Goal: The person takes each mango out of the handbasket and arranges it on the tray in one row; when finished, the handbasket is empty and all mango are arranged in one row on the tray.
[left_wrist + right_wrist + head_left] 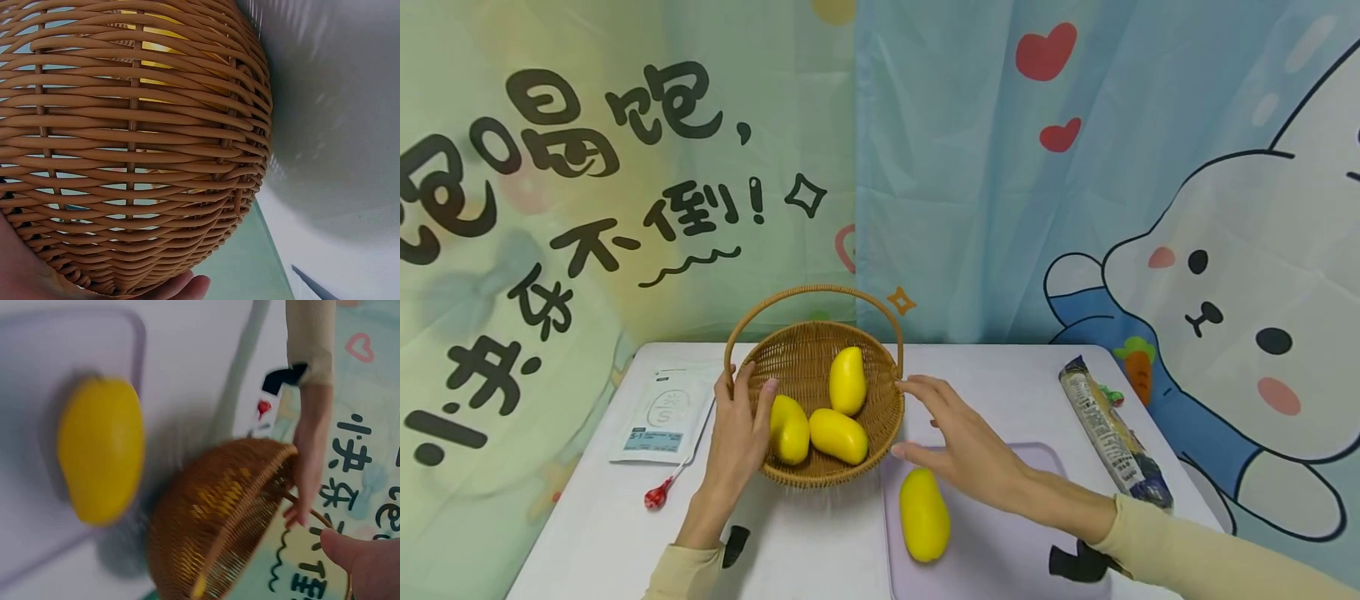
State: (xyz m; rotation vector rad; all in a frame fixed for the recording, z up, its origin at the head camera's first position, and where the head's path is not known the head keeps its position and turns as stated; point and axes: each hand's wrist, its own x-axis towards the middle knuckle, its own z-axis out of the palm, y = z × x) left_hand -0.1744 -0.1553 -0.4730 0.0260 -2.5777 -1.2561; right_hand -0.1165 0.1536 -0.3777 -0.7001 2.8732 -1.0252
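Observation:
A wicker basket (820, 477) with an arched handle stands mid-table and holds three yellow mangoes (847, 381). My left hand (747, 407) lies flat against the basket's left wall, fingertips over the rim. The left wrist view is filled by the basket (137, 156), with my palm (25, 269) under it. My right hand (925, 421) reaches to the right rim with straight fingers that touch it. A fourth mango (923, 514) lies just below that hand on a lilac cutting board (1007, 550). The right wrist view shows this mango (100, 456), the basket (212, 531) and my left hand (306, 469).
A white flat packet (658, 414) and a red lollipop (656, 497) lie left of the basket. A long dark packet (1112, 433) lies near the table's right edge. A printed curtain hangs close behind the white table (820, 550).

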